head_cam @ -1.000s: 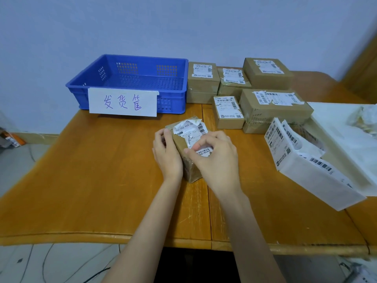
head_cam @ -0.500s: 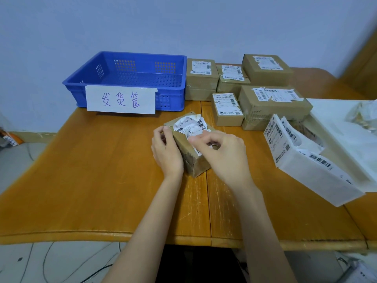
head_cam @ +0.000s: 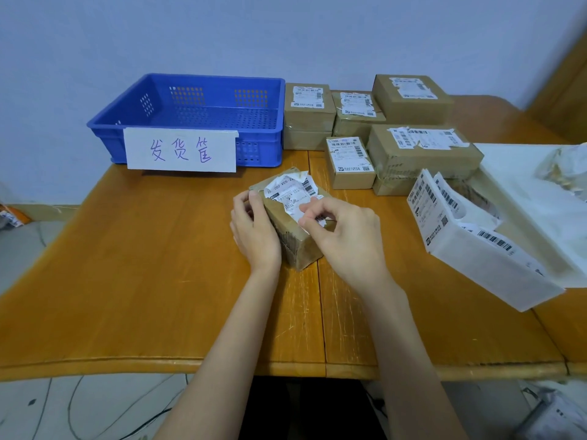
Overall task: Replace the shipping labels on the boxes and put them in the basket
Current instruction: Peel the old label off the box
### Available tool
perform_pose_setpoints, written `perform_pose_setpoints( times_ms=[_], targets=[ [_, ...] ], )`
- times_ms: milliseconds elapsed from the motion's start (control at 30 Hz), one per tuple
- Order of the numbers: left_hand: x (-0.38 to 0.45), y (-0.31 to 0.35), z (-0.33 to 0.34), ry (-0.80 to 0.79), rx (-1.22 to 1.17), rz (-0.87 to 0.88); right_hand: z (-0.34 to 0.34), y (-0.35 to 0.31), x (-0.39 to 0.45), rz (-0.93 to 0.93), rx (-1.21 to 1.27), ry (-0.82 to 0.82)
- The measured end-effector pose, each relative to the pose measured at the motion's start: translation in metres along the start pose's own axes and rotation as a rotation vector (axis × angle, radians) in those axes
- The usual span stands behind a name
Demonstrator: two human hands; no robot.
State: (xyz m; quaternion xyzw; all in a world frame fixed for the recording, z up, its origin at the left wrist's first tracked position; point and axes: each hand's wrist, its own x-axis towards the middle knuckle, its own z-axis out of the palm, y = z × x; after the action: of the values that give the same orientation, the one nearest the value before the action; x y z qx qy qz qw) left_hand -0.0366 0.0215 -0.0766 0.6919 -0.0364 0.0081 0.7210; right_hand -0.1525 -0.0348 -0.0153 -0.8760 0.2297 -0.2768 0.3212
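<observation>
The box (head_cam: 293,223) sits mid-worktop (head_cam: 127,265), left hand (head_cam: 254,230) steadying its side, while the right hand (head_cam: 343,233), pinching the torn label (head_cam: 292,193), has shifted toward the near edge since a second ago, so peeling continues and the basket (head_cam: 197,112) waits.
</observation>
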Motion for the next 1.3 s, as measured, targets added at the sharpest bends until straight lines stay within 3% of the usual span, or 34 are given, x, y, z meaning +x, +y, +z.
perform_pose_setpoints(
  times_ms=[167,600,967,1300],
  targets=[
    [0.0,0.0,0.0,-0.001,-0.004,-0.001,-0.006,0.002,-0.004,-0.018,0.129,-0.027],
    [-0.001,0.001,-0.001,0.005,0.004,0.011,0.012,0.002,-0.01,-0.046,-0.064,0.134],
    [0.0,-0.001,-0.001,0.0,-0.006,0.005,0.003,0.011,-0.012,-0.074,0.125,0.069],
    [0.0,-0.001,-0.001,-0.008,-0.006,0.02,0.016,0.004,-0.004,-0.037,0.041,0.272]
  ],
)
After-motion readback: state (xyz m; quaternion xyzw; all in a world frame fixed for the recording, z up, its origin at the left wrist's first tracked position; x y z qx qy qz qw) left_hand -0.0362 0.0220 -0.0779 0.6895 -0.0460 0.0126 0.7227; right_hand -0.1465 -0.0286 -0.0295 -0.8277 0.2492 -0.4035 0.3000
